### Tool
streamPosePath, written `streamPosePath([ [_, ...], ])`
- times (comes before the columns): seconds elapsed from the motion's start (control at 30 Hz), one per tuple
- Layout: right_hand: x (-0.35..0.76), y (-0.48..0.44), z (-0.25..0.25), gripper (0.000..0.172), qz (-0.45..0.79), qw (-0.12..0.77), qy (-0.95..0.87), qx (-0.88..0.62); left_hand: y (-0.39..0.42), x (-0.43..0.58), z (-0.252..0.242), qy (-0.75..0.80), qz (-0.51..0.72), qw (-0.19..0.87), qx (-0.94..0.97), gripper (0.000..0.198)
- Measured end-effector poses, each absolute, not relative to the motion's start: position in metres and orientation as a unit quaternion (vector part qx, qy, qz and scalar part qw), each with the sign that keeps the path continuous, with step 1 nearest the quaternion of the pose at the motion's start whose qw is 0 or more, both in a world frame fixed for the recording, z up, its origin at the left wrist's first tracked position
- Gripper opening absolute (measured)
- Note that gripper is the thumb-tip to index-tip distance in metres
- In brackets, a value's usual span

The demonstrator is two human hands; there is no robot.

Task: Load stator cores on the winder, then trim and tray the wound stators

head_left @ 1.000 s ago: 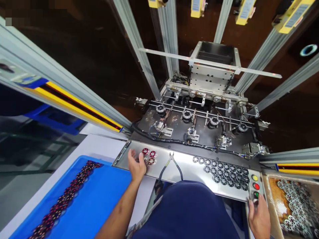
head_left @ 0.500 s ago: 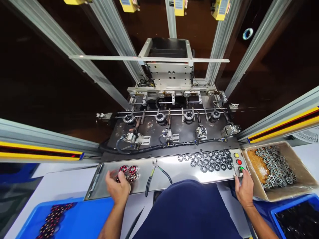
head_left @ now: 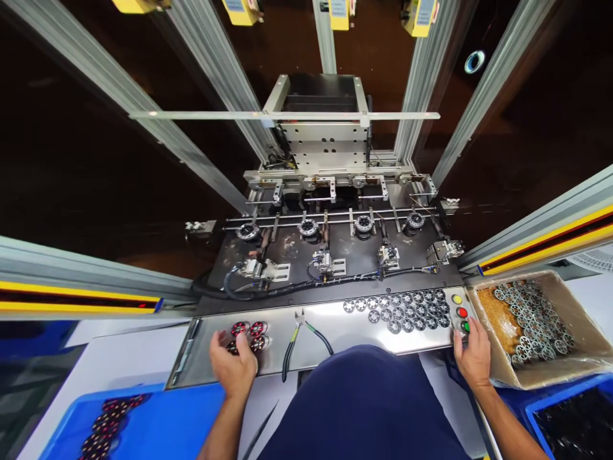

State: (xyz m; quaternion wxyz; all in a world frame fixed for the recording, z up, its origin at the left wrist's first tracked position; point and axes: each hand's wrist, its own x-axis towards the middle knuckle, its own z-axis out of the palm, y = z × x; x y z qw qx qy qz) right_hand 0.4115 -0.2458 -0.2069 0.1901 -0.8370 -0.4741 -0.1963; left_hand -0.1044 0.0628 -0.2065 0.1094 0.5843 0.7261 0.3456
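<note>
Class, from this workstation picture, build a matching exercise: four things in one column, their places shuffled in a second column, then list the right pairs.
Things
1 left hand
2 right hand
3 cutters
4 cardboard box

Places
A middle of the steel shelf
B on the red-wound parts
C beyond the shelf's right end
D at the green button

Pairs: 1-B, 2-D, 3-A, 4-C

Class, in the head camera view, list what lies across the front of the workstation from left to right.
Red wound coils → black-handled cutters → bare metal cores → yellow, red and green buttons → cardboard box. The left hand and right hand overlap the coils and buttons, so both are omitted.
</note>
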Motion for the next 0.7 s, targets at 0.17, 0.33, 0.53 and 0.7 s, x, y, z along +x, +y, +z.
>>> streamPosePath([
  [0.17,0.416,-0.243,-0.207,0.057,-0.170,0.198,-0.498,-0.827,0.064,-0.105,-0.210,0.728,0.344,0.114,0.582,0.075],
  [0.33,0.430,-0.236,-0.208,0.051,-0.155,0.202,-0.517,-0.817,0.065,-0.103,-0.209,0.728,0.343,0.119,0.581,0.073],
  [0.53,0.446,-0.229,-0.204,0.037,-0.152,0.202,-0.549,-0.796,0.065,-0.101,-0.210,0.729,0.349,0.123,0.576,0.066],
  [0.7,0.454,-0.226,-0.207,0.039,-0.185,0.193,-0.563,-0.782,0.066,-0.101,-0.213,0.731,0.359,0.130,0.565,0.063],
])
